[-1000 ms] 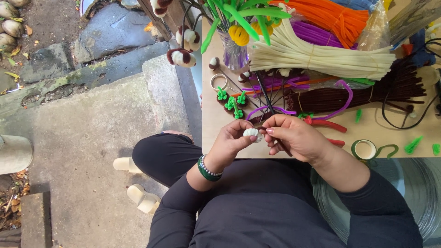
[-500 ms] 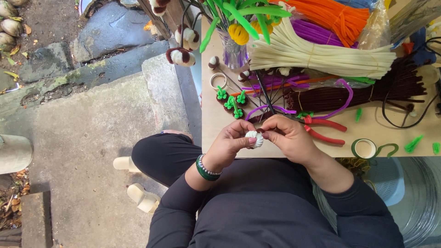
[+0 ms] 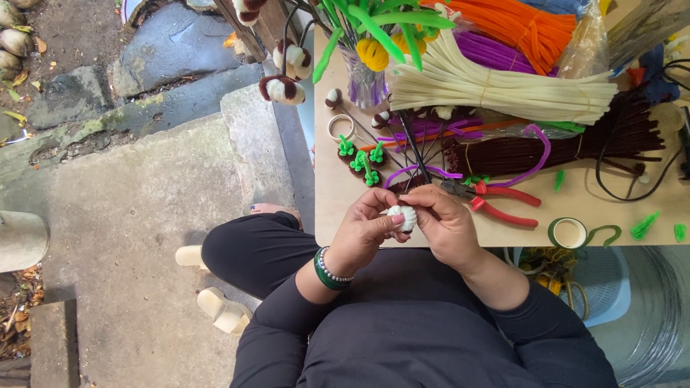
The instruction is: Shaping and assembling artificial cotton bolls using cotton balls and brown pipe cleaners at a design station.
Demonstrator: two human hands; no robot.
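Observation:
Both hands meet at the near edge of a wooden table (image 3: 330, 187). My left hand (image 3: 365, 233) and my right hand (image 3: 444, 226) pinch a small white fuzzy ball (image 3: 401, 217) wound from pipe cleaner, fingertips on either side of it. A green and beaded bracelet (image 3: 328, 270) sits on my left wrist. Red-handled pliers (image 3: 499, 202) lie just beyond my right hand. Small brown pieces with green tops (image 3: 363, 162) lie beyond my left hand.
Bundles of pipe cleaners cover the table's far side: cream (image 3: 496, 82), orange (image 3: 517, 21), purple (image 3: 489, 50), dark brown (image 3: 568, 140). A glass vase (image 3: 365, 82) holds green stems. A green tape roll (image 3: 571, 232) lies at right. Concrete ground and a stone step (image 3: 251, 136) lie left.
The white ball has been turned between the fingers and the hands have shifted slightly. The dark wire stem seen under the fingers a second ago is hidden now.

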